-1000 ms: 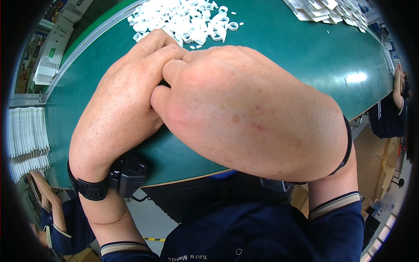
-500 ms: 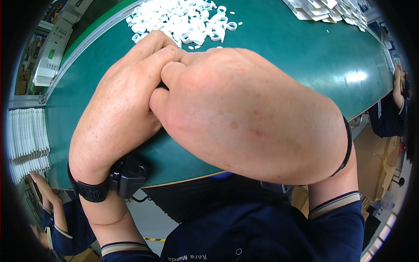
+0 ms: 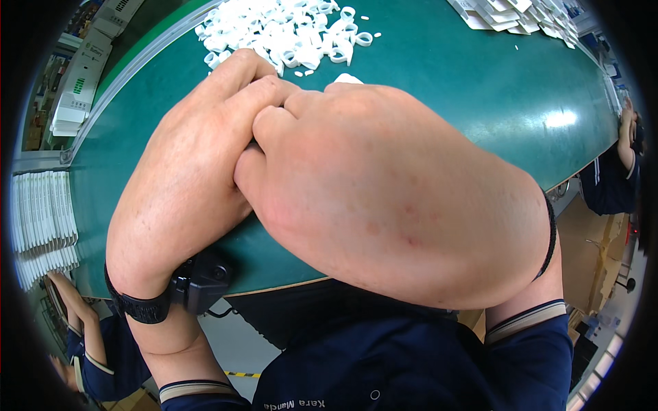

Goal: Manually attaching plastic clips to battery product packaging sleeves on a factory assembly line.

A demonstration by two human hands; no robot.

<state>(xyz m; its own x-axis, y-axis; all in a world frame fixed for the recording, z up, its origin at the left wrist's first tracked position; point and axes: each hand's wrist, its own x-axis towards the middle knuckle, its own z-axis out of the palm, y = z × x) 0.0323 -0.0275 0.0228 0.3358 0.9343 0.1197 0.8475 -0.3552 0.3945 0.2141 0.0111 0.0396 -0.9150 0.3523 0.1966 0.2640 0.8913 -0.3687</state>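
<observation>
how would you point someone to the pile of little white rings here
Find the green table and follow it to its far edge, just beyond the fingertips of the left hand. The heap of small white plastic rings lies there, loose and round, unlike the flat white pieces stacked at right.
</observation>
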